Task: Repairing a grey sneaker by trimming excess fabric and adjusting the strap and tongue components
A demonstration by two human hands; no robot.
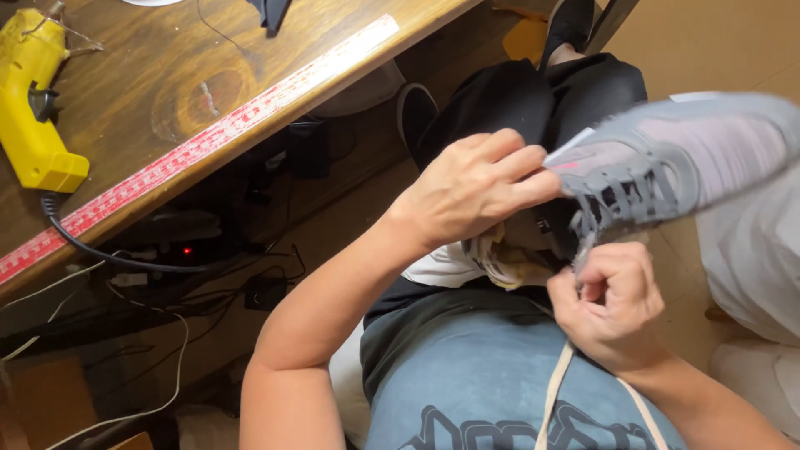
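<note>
Glue gun: a yellow glue gun (30, 100) lies at the far left on my wooden table (167, 75), its black cord (92, 250) dropping over the edge
Ruler: a long red-and-white ruler (200, 146) runs along the table's edge, slanting up to the right
Under the table: tangled cables (167, 333) on the floor
Left hand: my left hand (475, 187) is closed on the sneaker's heel end, fingers laid over its collar
Sneaker: the grey and pink sneaker (675, 158) is held in the air above my lap, long axis nearly level, toe pointing right and slightly up, laces facing me
Right hand: my right hand (612, 304), just below the sneaker, is pinched shut on a grey lace (583, 246) hanging from the eyelets
Hands: close together, not touching
</note>
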